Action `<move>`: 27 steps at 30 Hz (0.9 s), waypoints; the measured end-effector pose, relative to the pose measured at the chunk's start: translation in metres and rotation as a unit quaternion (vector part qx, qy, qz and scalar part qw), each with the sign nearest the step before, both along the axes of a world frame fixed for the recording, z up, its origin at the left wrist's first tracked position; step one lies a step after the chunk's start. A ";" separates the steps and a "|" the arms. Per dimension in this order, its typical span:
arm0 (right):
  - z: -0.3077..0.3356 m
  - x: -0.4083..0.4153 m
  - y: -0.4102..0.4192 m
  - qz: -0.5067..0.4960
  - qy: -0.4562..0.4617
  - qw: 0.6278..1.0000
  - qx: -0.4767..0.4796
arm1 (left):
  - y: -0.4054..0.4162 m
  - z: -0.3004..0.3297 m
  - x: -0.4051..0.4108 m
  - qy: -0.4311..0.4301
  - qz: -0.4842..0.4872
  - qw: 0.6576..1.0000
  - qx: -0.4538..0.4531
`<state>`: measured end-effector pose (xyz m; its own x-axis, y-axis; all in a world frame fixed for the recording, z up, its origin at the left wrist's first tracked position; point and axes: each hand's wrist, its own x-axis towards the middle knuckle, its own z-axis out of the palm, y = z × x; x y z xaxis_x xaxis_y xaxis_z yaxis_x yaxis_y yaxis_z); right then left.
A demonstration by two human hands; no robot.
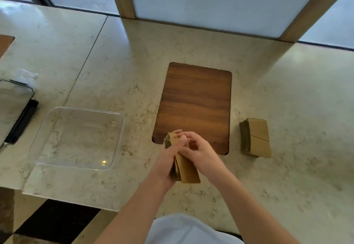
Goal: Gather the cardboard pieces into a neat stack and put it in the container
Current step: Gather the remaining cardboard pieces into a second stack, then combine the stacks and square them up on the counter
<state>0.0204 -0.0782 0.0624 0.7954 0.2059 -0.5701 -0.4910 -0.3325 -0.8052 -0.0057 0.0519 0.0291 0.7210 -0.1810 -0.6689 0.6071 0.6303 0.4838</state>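
Both hands hold one bundle of brown cardboard pieces point(186, 172) above the marble counter, at the near left corner of the wooden board. My left hand point(168, 159) grips its left side from below. My right hand point(199, 150) presses on its top and right side. The pieces stand on edge and are slightly fanned. A second stack of cardboard pieces point(256, 138) lies flat on the counter to the right of the board. The clear plastic container point(47, 126) sits on the counter to the left with nothing in it.
A dark wooden board point(197, 100) lies flat in the middle of the marble counter point(287, 90). At the far left edge stands another clear container with a black lid point(21, 119). The counter's front edge steps back at the lower left. Frosted window panels with wooden posts line the back.
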 end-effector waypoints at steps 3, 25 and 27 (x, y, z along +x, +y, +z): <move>0.001 -0.011 -0.022 -0.112 0.006 0.994 0.002 | -0.036 0.007 0.011 0.005 0.000 1.000 0.008; 0.026 -0.050 -0.140 -0.192 -0.495 0.814 -0.236 | -0.186 0.060 0.028 0.024 -0.066 0.986 -0.149; 0.022 -0.046 -0.143 -0.187 -0.499 0.812 -0.238 | -0.186 0.058 0.030 0.010 -0.060 0.989 -0.136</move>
<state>-0.0259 -0.2213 0.0846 0.8664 -0.2103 0.4530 0.1895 -0.7008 -0.6877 0.0247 -0.1344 0.0875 0.6706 -0.4390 -0.5979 0.6930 0.6584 0.2939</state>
